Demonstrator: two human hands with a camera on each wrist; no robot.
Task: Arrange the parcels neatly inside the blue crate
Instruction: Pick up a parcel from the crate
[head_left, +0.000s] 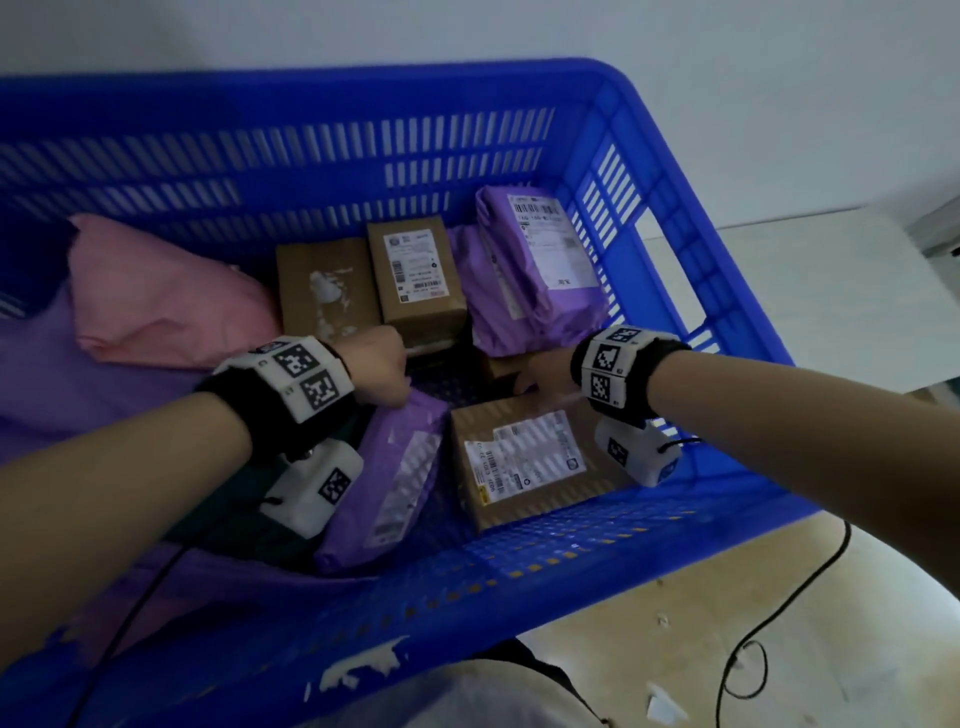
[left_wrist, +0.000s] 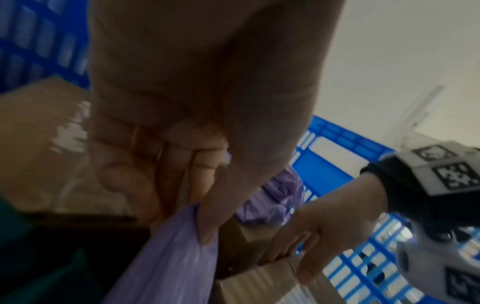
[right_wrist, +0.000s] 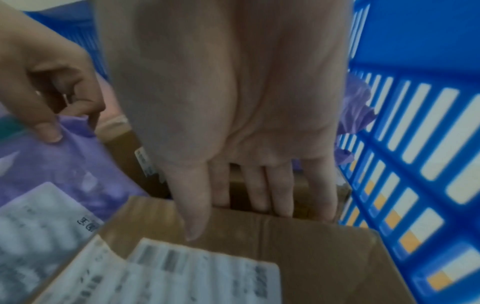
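Inside the blue crate (head_left: 649, 156), at its 5 o'clock corner, the right hand (head_left: 545, 376) curls over a stiff cardboard box's (head_left: 530, 467) far edge, thumb on top. At 7 o'clock, the left hand (head_left: 376, 366) pinches a soft, probably light purple mailer (head_left: 384, 483) by its top edge.

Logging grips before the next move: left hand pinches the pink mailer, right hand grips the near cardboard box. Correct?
Not quite. The left hand pinches the purple mailer, not a pink one, as the left wrist view shows. The right hand does grip the near cardboard box.
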